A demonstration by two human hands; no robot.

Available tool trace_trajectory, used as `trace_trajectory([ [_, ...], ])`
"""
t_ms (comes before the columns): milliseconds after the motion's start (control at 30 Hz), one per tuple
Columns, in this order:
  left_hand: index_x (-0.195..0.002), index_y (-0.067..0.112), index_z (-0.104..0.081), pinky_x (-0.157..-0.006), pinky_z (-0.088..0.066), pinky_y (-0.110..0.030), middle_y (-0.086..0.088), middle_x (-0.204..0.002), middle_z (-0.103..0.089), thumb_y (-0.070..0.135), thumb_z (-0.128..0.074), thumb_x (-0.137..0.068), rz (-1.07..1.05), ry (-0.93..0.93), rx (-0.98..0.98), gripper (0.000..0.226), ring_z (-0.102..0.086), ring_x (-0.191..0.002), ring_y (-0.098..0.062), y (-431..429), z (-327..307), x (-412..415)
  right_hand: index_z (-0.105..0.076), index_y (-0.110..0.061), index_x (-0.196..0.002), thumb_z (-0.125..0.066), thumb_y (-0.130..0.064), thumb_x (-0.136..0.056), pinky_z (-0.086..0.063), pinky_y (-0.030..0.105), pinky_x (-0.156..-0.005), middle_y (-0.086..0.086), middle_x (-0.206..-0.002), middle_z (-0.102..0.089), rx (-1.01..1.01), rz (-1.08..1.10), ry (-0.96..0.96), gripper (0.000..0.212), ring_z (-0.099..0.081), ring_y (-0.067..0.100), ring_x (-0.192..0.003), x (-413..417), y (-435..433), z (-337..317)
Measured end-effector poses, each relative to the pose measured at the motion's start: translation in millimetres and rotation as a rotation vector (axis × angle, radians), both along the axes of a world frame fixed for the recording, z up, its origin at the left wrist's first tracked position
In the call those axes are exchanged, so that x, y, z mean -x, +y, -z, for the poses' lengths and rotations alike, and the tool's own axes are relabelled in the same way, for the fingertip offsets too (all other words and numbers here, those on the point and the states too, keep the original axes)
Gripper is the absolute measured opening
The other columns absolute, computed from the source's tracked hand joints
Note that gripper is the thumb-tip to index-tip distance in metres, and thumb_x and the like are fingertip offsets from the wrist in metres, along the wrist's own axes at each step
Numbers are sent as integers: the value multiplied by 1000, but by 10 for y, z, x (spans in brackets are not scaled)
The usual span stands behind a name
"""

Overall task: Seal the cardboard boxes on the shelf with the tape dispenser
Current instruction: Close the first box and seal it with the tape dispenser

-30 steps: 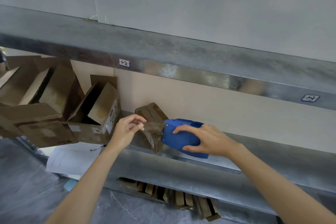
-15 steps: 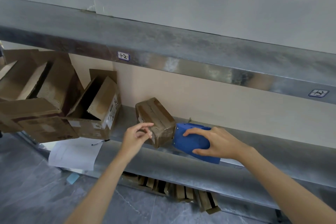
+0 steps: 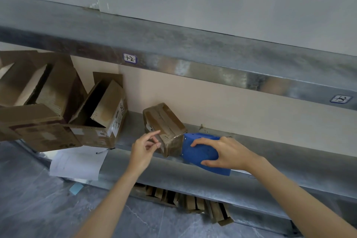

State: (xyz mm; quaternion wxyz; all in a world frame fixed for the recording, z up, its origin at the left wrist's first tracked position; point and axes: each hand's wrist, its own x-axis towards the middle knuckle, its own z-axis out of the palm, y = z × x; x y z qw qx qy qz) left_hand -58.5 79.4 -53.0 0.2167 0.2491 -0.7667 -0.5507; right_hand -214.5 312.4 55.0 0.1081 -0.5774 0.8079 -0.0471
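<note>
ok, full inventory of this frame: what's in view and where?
shelf: 1, grey metal, across the middle
small box: 1, brown, taped, centre of shelf
tape dispenser: 1, blue, against the small box's right end
larger boxes: at least three, brown, left end of shelf, two with flaps open
paper sheet: 1, white, hangs over the shelf edge under the larger boxes
labels: 2, white with blue border, front edge of upper shelf
flat cardboard: several, brown, below the shelf
sticky note: 1, light blue, on floor
left hand: at the small box's near end; a pinch on tape is unclear
right hand: grips the tape dispenser
</note>
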Motion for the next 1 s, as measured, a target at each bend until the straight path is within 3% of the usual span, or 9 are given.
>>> trace_trajectory([
  [333, -127, 16, -64, -78, -52, -12, 4, -96, -62, -4, -67, -88, -108, 90, 64, 44, -65, -87, -6, 153, 173, 108, -40, -50, -135, -59, -50, -92, -44, 27, -59, -6, -52, -38, 0, 19, -37, 47, -42, 12, -47, -8, -28, 33],
  [433, -127, 20, -63, -82, -51, -12, 5, -112, -55, -4, -66, -89, -137, 109, 96, 46, -63, -90, -3, 207, 204, 117, -40, -50, -135, -59, -50, -92, -46, 27, -60, -6, -53, -40, -6, 29, -46, 47, -42, 12, -47, -24, -30, 43],
  [533, -123, 27, -61, -91, -52, -17, 3, -136, -40, -2, -70, -86, -136, 100, 108, 48, -65, -90, -1, 162, 232, 120, -40, -49, -136, -60, -48, -93, -35, 16, -55, -11, -55, -39, -5, 33, -53, 47, -42, 10, -47, -43, -24, 33],
  [600, -125, 28, -61, -92, -53, -21, 4, -140, -38, 0, -71, -86, -111, 75, 168, 49, -64, -91, -1, 122, 230, 111, -41, -48, -136, -60, -47, -93, -33, 15, -54, -14, -56, -39, -7, 34, -54, 47, -42, 8, -47, -52, -34, 23],
  [733, -128, 31, -58, -91, -50, -15, 9, -147, -31, -3, -72, -84, -57, 27, 297, 57, -60, -88, -5, 106, 254, 90, -40, -49, -136, -60, -48, -93, -41, 22, -59, -14, -57, -39, -15, 46, -58, 47, -42, 7, -48, -50, -66, 20],
  [800, -126, 31, -58, -96, -52, -27, 10, -150, -31, 1, -74, -83, -58, 20, 350, 55, -59, -99, -9, 106, 264, 96, -39, -50, -136, -59, -48, -93, -39, 20, -58, -12, -56, -38, -22, 49, -49, 47, -42, 8, -48, -48, -70, 22],
  [867, -121, 28, -63, -102, -47, -39, 7, -151, -38, 9, -78, -79, -108, -11, 448, 48, -50, -122, -18, 73, 264, 126, -39, -50, -136, -59, -48, -93, -34, 17, -55, -11, -56, -38, -24, 51, -41, 47, -41, 8, -48, -48, -67, 26],
  [1000, -108, 21, -65, -111, -33, -42, 3, -146, -51, 13, -77, -81, -68, -3, 520, 31, -33, -145, -20, -27, 252, 193, -38, -50, -137, -58, -50, -93, -32, 14, -55, -12, -59, -42, -20, 43, -36, 48, -43, 7, -49, -35, -72, 50],
])
